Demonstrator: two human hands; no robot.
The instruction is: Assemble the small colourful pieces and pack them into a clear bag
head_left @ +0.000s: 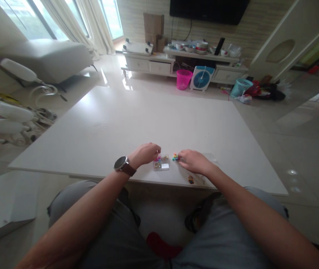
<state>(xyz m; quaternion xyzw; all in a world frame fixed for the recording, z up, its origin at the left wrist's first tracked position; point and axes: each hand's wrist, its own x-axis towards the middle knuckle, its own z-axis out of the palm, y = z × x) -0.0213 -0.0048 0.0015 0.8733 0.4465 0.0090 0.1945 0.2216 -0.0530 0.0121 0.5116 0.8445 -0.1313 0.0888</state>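
We read no legible writing. Our left hand (145, 153) pinches above the clear box (161, 163); right hand (193, 161) grasps coloured pieces (175, 156) beside it.

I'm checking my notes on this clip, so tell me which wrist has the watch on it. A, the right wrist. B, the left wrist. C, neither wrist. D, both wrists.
B: the dark watch sits on the wrist of the left hand, by the small clear box; the wrist of the right hand is bare.
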